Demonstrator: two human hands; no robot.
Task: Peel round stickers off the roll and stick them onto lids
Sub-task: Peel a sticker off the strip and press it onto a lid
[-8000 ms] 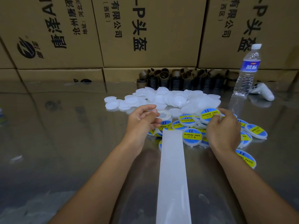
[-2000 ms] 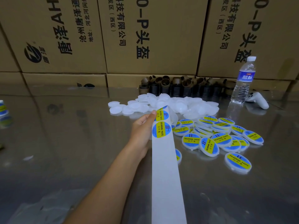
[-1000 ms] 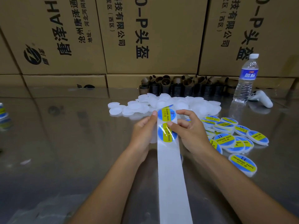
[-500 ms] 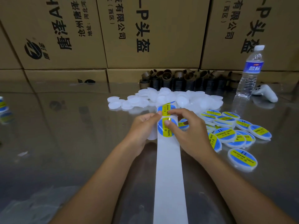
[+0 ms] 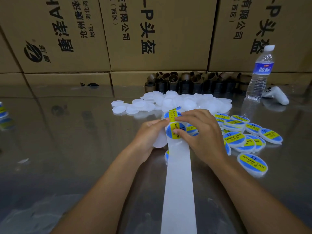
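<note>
A white backing strip [image 5: 179, 179] runs from the bottom edge up to my hands, carrying two round blue-and-yellow stickers [image 5: 173, 131] at its far end. My left hand [image 5: 148, 135] grips the strip's left edge together with a plain white lid [image 5: 159, 141] under it. My right hand [image 5: 200, 134] pinches the nearer sticker with thumb and forefinger. Plain white lids [image 5: 177, 103] are piled behind the hands. Labelled lids [image 5: 244, 137] lie to the right.
The shiny table [image 5: 67, 141] reflects the cardboard boxes [image 5: 152, 34] stacked along its back. Brown tubes [image 5: 194, 81] stand in a row behind the lids. A water bottle [image 5: 260, 73] and a white controller [image 5: 276, 96] sit at the back right. More labelled lids [image 5: 2, 110] show at the left edge.
My right hand came in from the right and took hold of the nearer sticker on the strip. My left hand keeps holding the strip's end.
</note>
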